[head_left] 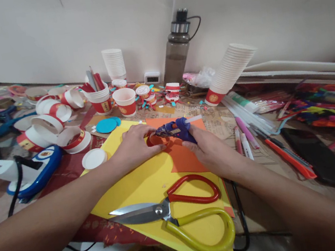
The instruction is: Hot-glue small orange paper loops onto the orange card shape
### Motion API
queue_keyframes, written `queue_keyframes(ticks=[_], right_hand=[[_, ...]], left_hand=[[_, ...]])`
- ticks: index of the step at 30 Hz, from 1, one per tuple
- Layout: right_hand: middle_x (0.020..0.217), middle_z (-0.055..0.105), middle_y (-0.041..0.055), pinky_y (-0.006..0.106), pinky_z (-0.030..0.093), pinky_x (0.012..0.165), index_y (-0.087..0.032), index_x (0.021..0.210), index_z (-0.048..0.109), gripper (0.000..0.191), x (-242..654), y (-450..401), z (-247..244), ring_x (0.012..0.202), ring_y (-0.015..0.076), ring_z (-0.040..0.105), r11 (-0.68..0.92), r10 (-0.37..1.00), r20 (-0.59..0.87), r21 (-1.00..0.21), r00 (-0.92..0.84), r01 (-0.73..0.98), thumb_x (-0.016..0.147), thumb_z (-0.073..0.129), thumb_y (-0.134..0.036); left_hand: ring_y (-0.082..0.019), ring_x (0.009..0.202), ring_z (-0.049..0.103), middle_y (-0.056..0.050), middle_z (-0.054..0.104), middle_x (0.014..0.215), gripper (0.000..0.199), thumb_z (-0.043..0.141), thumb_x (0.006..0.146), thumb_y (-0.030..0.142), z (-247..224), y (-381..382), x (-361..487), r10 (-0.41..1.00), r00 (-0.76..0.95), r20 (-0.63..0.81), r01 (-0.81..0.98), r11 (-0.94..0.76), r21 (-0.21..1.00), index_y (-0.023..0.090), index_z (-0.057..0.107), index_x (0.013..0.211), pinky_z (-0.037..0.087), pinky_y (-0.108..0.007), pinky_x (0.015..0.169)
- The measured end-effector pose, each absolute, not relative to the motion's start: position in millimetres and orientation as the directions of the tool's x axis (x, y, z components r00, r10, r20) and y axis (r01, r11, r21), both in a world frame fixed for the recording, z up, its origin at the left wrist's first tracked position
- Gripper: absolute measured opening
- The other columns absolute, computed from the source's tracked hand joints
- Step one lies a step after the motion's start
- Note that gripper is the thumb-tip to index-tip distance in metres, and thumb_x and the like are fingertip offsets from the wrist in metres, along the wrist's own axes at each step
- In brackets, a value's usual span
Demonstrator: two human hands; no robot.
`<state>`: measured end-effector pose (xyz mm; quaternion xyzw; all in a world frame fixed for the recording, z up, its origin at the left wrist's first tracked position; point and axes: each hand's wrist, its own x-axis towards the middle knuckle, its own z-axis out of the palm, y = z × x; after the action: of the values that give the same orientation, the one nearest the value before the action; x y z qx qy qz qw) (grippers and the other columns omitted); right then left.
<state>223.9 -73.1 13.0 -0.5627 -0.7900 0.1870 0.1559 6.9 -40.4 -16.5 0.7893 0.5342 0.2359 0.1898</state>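
Observation:
In my right hand (204, 145) is a blue hot glue gun (181, 129), a pale glue stick jutting from its back and its nozzle pointing left. My left hand (139, 141) curls its thumb and fingers around a small reddish-orange curved piece (162, 140), partly hidden by the fingers and the nozzle. Both hands work over an orange paper sheet (185, 156) that lies on yellow paper (126, 188). Close to my forearms, large scissors (158, 209) with one red and one yellow-green handle rest on the yellow paper. A white paper disc (94, 158) lies left of my left hand.
Cut cup rings (75, 139) and a blue-and-white device (36, 169) crowd the left. Behind stand paper cups (125, 102), a leaning cup stack (232, 69) and a bottle (176, 51). Rightward lie markers (246, 146), a utility knife (292, 160) and a black phone (324, 159).

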Motion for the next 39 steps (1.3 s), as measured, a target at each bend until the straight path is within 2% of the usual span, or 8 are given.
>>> queue_keyframes(ticks=[6, 15, 27, 39], right_hand=[[0.116, 0.067, 0.0158, 0.032, 0.045, 0.079, -0.013, 0.124, 0.053, 0.032, 221.9, -74.6, 12.7, 0.100, 0.0249, 0.063, 0.302, 0.942, 0.028, -0.507, -0.335, 0.807, 0.095, 0.046, -0.025], [0.113, 0.068, 0.0168, 0.031, 0.044, 0.078, -0.012, 0.124, 0.054, 0.032, 218.1, -75.4, 16.7, 0.099, 0.0257, 0.063, 0.272, 0.948, -0.008, -0.494, -0.317, 0.826, 0.095, 0.047, -0.024], [0.109, 0.068, 0.0159, 0.032, 0.043, 0.074, -0.014, 0.121, 0.054, 0.029, 224.3, -74.3, 12.3, 0.098, 0.0273, 0.064, 0.268, 0.960, 0.042, -0.417, -0.276, 0.869, 0.095, 0.046, -0.026], [0.106, 0.068, 0.0155, 0.032, 0.043, 0.075, -0.013, 0.116, 0.055, 0.025, 226.1, -79.1, 13.2, 0.094, 0.0258, 0.063, 0.293, 0.955, 0.078, -0.370, -0.285, 0.882, 0.096, 0.044, -0.025]], left_hand=[[-0.025, 0.101, 0.058, -0.004, 0.068, 0.100, 0.037, 0.069, 0.073, 0.048, -15.8, -40.3, 6.8, 0.935, 0.311, 0.167, 0.758, -0.351, 0.550, 0.025, 0.072, 0.102, 0.046, -0.038, 0.089], [-0.025, 0.101, 0.058, -0.004, 0.068, 0.100, 0.037, 0.069, 0.073, 0.049, -17.4, -40.1, 6.2, 0.934, 0.313, 0.172, 0.748, -0.354, 0.561, 0.024, 0.072, 0.099, 0.046, -0.037, 0.090], [-0.025, 0.098, 0.059, -0.004, 0.069, 0.097, 0.038, 0.068, 0.073, 0.051, -17.5, -39.9, 6.3, 0.930, 0.317, 0.185, 0.745, -0.365, 0.558, 0.025, 0.072, 0.101, 0.046, -0.037, 0.085], [-0.026, 0.102, 0.059, -0.004, 0.070, 0.104, 0.035, 0.071, 0.073, 0.049, -18.3, -39.7, 5.7, 0.930, 0.312, 0.193, 0.737, -0.366, 0.569, 0.025, 0.072, 0.098, 0.045, -0.040, 0.092]])
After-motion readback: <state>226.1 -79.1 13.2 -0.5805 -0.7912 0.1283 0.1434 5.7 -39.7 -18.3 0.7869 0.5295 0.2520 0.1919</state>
